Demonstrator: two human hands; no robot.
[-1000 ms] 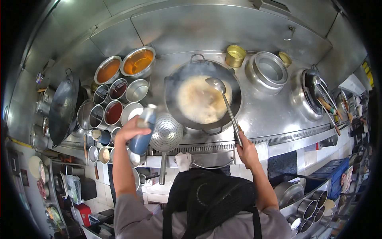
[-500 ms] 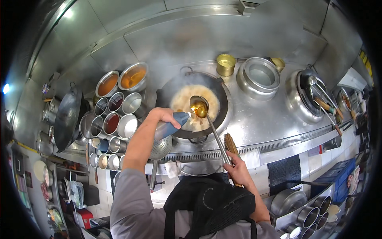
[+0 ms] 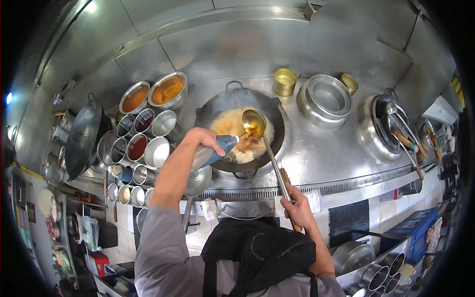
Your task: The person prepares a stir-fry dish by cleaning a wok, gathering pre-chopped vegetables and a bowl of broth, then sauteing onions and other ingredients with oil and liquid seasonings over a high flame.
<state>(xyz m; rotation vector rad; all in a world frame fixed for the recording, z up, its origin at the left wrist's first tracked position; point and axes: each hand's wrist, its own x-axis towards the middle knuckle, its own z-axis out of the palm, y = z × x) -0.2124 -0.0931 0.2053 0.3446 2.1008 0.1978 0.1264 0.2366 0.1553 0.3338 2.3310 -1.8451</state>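
My left hand [image 3: 207,140] is wrapped round a squeeze bottle [image 3: 227,144] with bluish sides, tipped with its nozzle over the wok [image 3: 205,111]. Thin brown liquid runs from the nozzle toward the bowl of a ladle [image 3: 254,121]. My right hand [image 3: 298,208] grips the ladle's long handle near the stove's front edge. Inside the wok, pale frothy liquid [image 3: 225,121] steams, with dark brown patches below the ladle. The ladle bowl is tilted above it, golden liquid at its lower lip. Partly behind the ladle handle lies a bamboo brush, its wooden end by my right hand.
Left of the wok stand several metal pots of sauces [image 3: 137,147] and two bowls of orange liquid [image 3: 167,90]. A perforated skimmer [image 3: 199,181] lies by my left forearm. Behind and right are a gold tin [image 3: 285,81], a large pot [image 3: 324,103] and a lidded pot with tongs [image 3: 378,126].
The ladle bowl has shifted slightly right and up and tipped, and its liquid has dropped. Brown patches have spread in the wok. My left hand still tips the bottle.
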